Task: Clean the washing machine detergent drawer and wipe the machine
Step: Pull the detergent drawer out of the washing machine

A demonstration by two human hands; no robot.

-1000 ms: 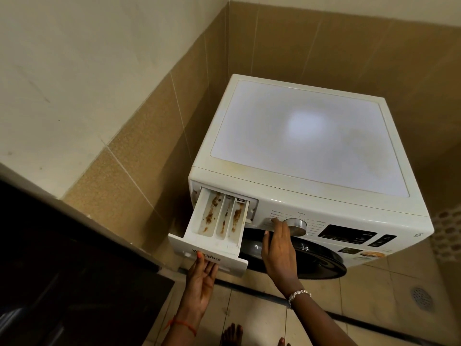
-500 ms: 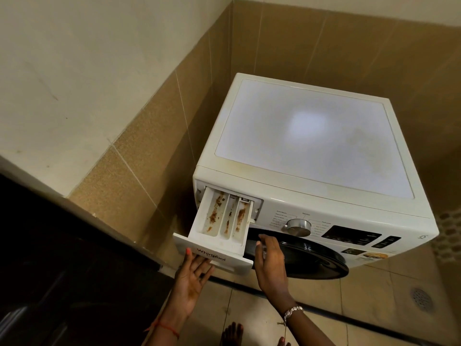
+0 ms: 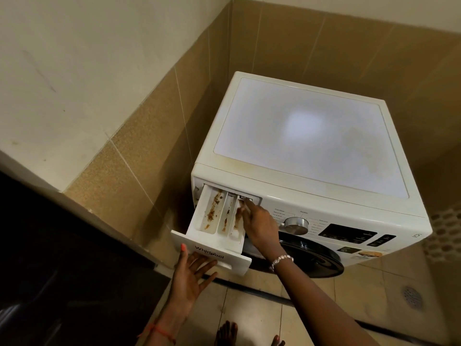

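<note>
Tiled corner [image 3: 230, 46]: right hand [image 3: 262, 228] inside drawer [image 3: 195, 222] (stained).

Tiled corner beside a dark counter [image 3: 50, 245]
Tan wall tiles [image 3: 139, 156] ran behind the counter, cream painted wall [image 3: 99, 58] above them; beige floor tiles [image 3: 252, 318] lay to its right, a round floor drain [image 3: 411, 297] farther right.

dim, warm indoor light from above. a soft white glare patch blooms on top of the washing machine [image 3: 303, 126]. the dark surface [image 3: 50, 258] at lower left sinks to near black, detail lost. shadow fills the gap between machine and wall tiles [image 3: 149, 136]. tile lines bow toward the frame edges. brown stains in the detergent drawer [image 3: 198, 221] read sharp; corners look soft.
</note>
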